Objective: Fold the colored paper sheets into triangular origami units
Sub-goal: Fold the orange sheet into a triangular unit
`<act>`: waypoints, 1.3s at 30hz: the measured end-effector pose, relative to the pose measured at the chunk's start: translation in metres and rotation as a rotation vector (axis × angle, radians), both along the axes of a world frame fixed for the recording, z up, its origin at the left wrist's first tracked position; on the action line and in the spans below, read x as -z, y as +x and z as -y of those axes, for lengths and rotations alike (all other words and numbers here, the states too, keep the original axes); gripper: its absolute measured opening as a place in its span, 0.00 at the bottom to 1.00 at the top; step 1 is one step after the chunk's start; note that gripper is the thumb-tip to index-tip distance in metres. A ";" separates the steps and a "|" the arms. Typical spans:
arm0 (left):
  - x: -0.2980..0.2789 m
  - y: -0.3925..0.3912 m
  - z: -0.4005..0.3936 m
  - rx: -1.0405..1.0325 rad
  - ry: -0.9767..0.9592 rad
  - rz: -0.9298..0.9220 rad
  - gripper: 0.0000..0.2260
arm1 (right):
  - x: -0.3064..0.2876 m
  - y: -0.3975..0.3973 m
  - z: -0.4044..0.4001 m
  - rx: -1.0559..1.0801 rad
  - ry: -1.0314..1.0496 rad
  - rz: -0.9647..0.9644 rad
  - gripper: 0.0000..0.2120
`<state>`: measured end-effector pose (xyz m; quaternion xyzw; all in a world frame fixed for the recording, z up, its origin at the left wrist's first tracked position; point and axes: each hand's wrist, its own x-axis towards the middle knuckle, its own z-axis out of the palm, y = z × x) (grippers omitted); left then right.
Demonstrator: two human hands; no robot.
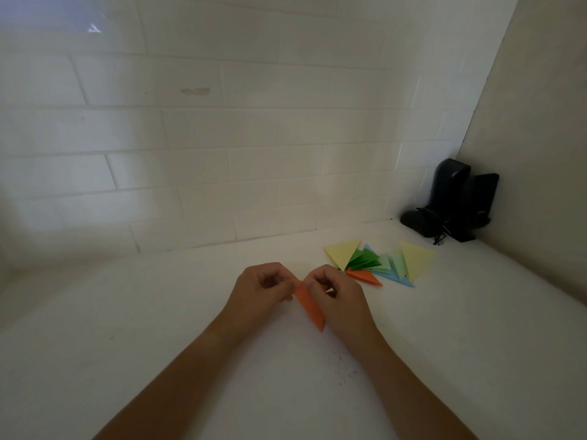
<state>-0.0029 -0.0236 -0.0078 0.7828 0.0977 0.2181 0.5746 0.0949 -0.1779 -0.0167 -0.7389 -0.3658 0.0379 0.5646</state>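
Near the middle of the white table (158, 312), both hands meet over one piece of orange paper (309, 308), already folded into a long narrow wedge whose point aims back toward the person. The left hand (262, 289) has its fingers curled, and its thumb and fingertips pinch the upper end of the wedge; the right hand (336, 296) is curled the same way and pinches the same end from the other side, so the two hands touch there. The lower tip of the paper shows between the wrists; whether it rests on the table or hangs just above it cannot be told. Toward the far right corner of the table lies a fanned pile of folded triangles (379, 263) in yellow, green, pale green, blue and orange, overlapping one another. Behind them, right in that corner against the tiled wall (222, 138), stand two dark speakers (460, 204) with a tangle of cable.
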 end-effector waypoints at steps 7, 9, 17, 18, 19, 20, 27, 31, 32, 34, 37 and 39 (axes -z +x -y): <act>0.001 0.001 -0.002 -0.012 -0.029 0.018 0.04 | 0.003 0.003 -0.001 0.023 -0.006 -0.014 0.08; 0.001 0.001 -0.003 -0.024 -0.033 0.023 0.04 | 0.004 0.005 -0.001 0.054 0.004 -0.052 0.08; 0.002 0.002 -0.005 -0.060 -0.078 0.015 0.05 | 0.007 0.008 -0.001 0.100 0.001 -0.103 0.05; 0.002 0.002 -0.005 -0.064 -0.087 0.016 0.05 | 0.007 0.008 -0.001 0.110 0.008 -0.118 0.05; 0.002 0.002 -0.005 -0.065 -0.091 0.016 0.05 | 0.007 0.009 -0.002 0.118 0.011 -0.133 0.06; 0.002 0.003 -0.005 -0.066 -0.091 0.014 0.05 | 0.008 0.009 -0.002 0.127 0.008 -0.139 0.06; 0.004 0.003 -0.006 -0.066 -0.088 -0.005 0.05 | 0.008 0.010 -0.002 0.142 -0.005 -0.140 0.07; 0.004 0.003 -0.008 -0.086 -0.108 -0.004 0.04 | 0.006 0.010 -0.001 0.109 0.040 -0.210 0.07; 0.004 0.003 -0.008 -0.097 -0.112 -0.003 0.04 | 0.006 0.010 -0.001 0.098 0.042 -0.216 0.07; 0.003 0.002 -0.009 -0.109 -0.125 -0.007 0.04 | 0.006 0.009 0.000 0.096 0.040 -0.203 0.07; 0.003 0.003 -0.007 -0.106 -0.139 -0.011 0.04 | 0.006 0.008 0.000 0.117 0.034 -0.155 0.09; 0.003 0.003 -0.007 -0.112 -0.140 -0.009 0.04 | 0.005 0.008 0.001 0.108 0.048 -0.155 0.08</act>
